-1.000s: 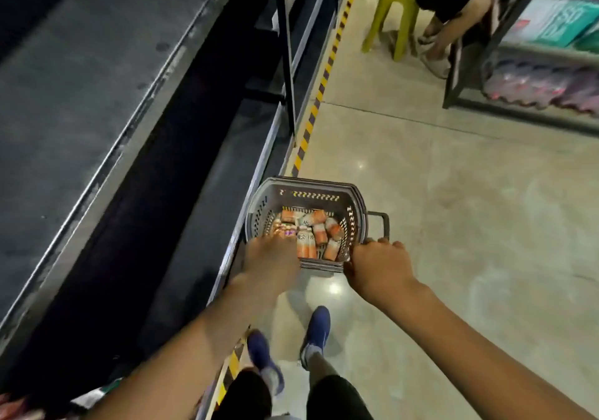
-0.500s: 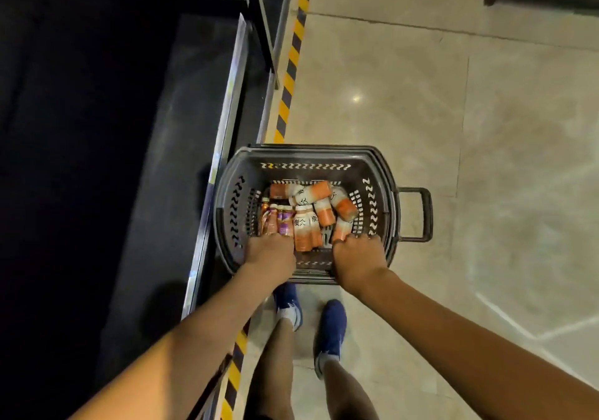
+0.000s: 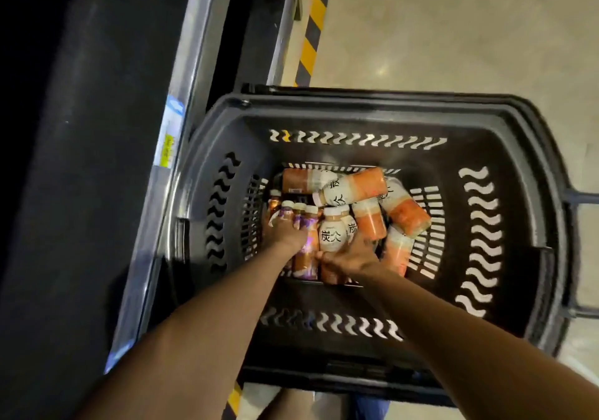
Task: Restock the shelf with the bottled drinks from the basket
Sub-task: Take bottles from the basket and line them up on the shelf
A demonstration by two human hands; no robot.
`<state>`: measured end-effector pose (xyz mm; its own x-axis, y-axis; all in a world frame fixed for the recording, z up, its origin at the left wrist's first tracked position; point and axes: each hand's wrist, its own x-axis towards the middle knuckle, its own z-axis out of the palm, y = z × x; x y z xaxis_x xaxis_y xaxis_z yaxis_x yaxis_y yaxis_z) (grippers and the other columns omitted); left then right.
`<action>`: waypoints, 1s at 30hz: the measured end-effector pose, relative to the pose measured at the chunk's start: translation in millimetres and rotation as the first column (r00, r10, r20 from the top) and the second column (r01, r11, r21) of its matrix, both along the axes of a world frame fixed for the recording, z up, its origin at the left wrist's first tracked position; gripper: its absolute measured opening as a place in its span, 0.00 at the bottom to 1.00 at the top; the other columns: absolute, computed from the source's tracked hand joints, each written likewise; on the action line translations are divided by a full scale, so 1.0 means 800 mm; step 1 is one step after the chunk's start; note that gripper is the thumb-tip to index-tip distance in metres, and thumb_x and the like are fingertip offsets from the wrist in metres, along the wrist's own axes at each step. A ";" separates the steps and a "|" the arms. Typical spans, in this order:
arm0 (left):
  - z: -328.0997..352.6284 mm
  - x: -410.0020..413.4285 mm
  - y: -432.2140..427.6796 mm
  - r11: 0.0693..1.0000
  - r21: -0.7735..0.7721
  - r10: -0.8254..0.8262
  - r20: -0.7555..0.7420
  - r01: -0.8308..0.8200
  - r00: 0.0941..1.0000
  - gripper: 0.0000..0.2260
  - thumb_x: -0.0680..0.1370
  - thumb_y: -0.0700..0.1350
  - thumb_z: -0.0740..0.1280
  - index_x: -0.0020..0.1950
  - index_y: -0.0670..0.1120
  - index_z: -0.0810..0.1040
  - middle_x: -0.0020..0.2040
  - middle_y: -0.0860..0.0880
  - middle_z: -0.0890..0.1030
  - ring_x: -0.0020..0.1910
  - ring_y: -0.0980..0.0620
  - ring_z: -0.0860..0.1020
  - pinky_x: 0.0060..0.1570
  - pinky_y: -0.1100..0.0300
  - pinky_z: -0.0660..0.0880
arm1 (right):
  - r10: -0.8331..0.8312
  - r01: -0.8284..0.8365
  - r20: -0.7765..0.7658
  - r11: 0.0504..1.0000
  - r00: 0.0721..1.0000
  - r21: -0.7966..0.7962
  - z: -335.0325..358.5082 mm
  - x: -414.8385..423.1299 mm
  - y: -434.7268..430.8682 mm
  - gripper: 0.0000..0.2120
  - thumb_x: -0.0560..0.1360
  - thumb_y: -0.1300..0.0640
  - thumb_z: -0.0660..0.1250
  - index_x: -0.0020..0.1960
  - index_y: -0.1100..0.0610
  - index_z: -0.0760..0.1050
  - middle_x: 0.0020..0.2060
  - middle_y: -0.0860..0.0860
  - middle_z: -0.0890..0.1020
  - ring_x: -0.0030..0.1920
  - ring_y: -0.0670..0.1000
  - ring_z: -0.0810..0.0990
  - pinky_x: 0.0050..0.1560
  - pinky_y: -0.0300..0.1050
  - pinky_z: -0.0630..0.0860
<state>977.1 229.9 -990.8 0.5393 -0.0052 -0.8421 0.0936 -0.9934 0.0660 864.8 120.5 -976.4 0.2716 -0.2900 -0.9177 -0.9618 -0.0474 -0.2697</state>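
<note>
Left hand curled over purple-labelled bottles, right hand wrapped round 1 white-labelled bottle, both deep in the basket beside the shelf. Reached further in than 0.5 s ago, then at the near rim.

White-and-orange plastic drink bottle, tan cap, in black plastic basket: bold black characters 炭仌 on the white upper label. Second such bottle, lying across the pile: the same characters, only partly shown. Purple-labelled bottles: print illegible. Blue, white and yellow shelf-edge tag: blurred, unreadable.
</note>
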 end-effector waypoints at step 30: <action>0.802 -0.033 -0.040 0.509 -0.671 0.496 -0.283 -0.539 0.821 0.06 0.76 0.47 0.71 0.51 0.51 0.77 0.46 0.44 0.83 0.42 0.46 0.82 0.46 0.52 0.80 | -0.289 0.379 0.601 0.925 0.745 -0.025 0.774 -0.032 -0.082 0.12 0.71 0.61 0.75 0.46 0.50 0.74 0.39 0.49 0.82 0.38 0.49 0.81 0.37 0.40 0.77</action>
<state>950.6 197.6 -349.4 0.6042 -0.3276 -0.7264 0.6000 -0.4128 0.6853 839.0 54.9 -357.0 0.5960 -0.5728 -0.5627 -0.5870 0.1673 -0.7921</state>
